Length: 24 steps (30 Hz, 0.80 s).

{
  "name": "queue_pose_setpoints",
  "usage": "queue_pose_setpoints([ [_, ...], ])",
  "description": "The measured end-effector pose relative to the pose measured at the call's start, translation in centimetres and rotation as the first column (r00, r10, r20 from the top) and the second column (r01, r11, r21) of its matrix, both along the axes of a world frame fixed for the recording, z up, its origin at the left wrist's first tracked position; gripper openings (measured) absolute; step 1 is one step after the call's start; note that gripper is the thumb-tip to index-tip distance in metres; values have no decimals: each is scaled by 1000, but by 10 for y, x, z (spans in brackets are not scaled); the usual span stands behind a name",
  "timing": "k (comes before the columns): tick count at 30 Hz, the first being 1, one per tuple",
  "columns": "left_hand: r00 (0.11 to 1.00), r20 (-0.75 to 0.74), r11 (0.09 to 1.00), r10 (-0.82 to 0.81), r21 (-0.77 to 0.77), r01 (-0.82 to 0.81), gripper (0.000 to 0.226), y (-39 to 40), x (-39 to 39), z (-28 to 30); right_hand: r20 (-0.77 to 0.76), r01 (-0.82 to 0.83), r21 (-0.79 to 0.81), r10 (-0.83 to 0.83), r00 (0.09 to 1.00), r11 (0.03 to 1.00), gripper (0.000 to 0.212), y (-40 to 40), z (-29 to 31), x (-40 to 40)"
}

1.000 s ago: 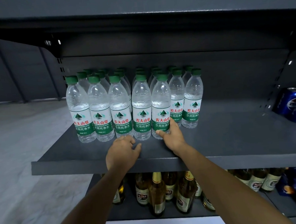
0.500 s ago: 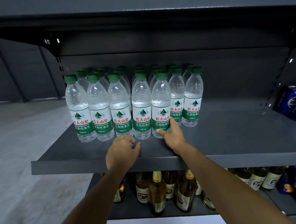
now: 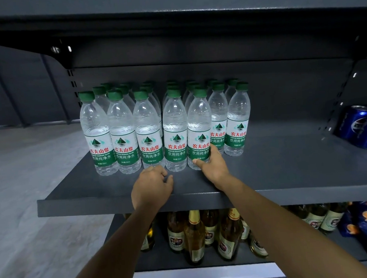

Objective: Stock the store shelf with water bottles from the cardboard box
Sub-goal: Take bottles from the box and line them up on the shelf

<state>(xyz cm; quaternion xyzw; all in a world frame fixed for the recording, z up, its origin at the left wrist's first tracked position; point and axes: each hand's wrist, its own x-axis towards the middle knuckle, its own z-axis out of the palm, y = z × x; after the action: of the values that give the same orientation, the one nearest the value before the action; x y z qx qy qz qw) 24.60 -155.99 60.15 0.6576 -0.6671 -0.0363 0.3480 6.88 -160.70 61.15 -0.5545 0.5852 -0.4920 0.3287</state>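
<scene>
Still no change: right hand (image 3: 214, 169) round front water bottle (image 3: 199, 129), left hand (image 3: 151, 187) loosely curled, empty

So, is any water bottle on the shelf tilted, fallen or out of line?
Nothing stands out. The water bottles stand upright in rows on the shelf; the right hand grips the front one, the left hand rests nearby.

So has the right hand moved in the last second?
No. The right hand holds the base of the same front bottle, just as far from the shelf edge; only the camera shifted slightly.
</scene>
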Motion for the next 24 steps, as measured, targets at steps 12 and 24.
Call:
queue_pose_setpoints([
  [12, 1000, -2, 1000, -18, 1, 18, 13, 8, -1, 6, -59, 56, 86, -51, 997, 995, 77, 30, 4, -12],
  [24, 999, 13, 998, -48, -32, 48, 16, 11, 1, 6, -53, 148, -30, -149, 987, 989, 28, 76, 6, 2],
])
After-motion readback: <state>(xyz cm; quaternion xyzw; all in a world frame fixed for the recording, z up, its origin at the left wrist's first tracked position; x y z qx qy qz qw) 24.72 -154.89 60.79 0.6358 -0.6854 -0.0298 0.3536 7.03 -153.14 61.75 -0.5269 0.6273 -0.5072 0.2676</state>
